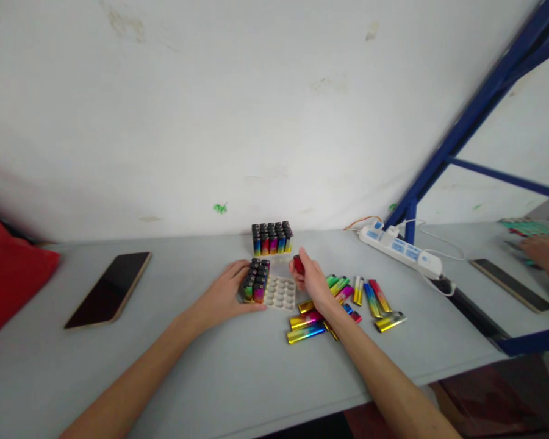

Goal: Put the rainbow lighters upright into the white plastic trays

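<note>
My left hand (229, 292) curls round the left side of a white tray (281, 294) with round holes, its thumb along the front edge. Upright lighters (257, 280) with black tops and shiny coloured bodies fill the tray's left part; the holes on its right are bare. Above the tray's right side, my right hand (312, 279) is closed on a red lighter (298, 263), partly hidden by the fingers. Loose lighters (307, 332) in metallic colours lie in a scattered heap beneath and beside my right forearm. Behind the tray stands a packed block of upright lighters (272, 238).
A dark-screened phone (112, 289) lies at the left near a red bag (13, 274). A white power strip (400, 250) with cables sits at the right, beside a blue metal frame (457, 137). Past it are another phone (510, 283) and another person's hand (546, 253).
</note>
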Action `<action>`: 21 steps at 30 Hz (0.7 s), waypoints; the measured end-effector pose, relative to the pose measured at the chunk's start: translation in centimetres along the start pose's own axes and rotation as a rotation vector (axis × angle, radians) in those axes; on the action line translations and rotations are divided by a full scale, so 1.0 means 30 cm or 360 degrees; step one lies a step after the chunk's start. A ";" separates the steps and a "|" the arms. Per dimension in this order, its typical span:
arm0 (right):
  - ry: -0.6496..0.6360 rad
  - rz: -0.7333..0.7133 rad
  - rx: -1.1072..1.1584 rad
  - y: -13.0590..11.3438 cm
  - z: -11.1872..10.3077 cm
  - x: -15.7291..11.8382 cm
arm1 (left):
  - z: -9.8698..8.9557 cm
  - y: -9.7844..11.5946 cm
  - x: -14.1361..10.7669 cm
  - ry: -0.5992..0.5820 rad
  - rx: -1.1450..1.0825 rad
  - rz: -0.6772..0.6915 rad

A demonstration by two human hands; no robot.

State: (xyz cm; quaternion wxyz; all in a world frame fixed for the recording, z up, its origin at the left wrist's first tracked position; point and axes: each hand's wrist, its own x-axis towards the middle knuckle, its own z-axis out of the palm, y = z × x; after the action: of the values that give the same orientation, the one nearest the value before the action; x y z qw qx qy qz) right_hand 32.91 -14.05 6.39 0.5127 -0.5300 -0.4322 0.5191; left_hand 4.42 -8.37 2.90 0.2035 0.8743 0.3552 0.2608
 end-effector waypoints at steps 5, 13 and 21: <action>-0.0007 -0.0315 -0.0087 0.020 -0.007 0.008 | 0.001 0.007 0.002 -0.0016 -0.0026 -0.0009; -0.0043 -0.0596 -0.0266 0.046 -0.007 0.001 | 0.003 0.014 -0.001 -0.0010 -0.0093 -0.0008; -0.0158 -0.0762 -0.1062 0.047 -0.035 0.010 | 0.004 0.008 0.001 -0.0025 -0.0062 -0.0035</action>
State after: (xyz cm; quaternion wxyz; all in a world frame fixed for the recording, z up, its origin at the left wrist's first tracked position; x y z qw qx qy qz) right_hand 33.87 -13.99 4.88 0.3976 -0.5259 -0.7120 0.2416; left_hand 4.64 -8.54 2.95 0.2262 0.8682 0.3579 0.2587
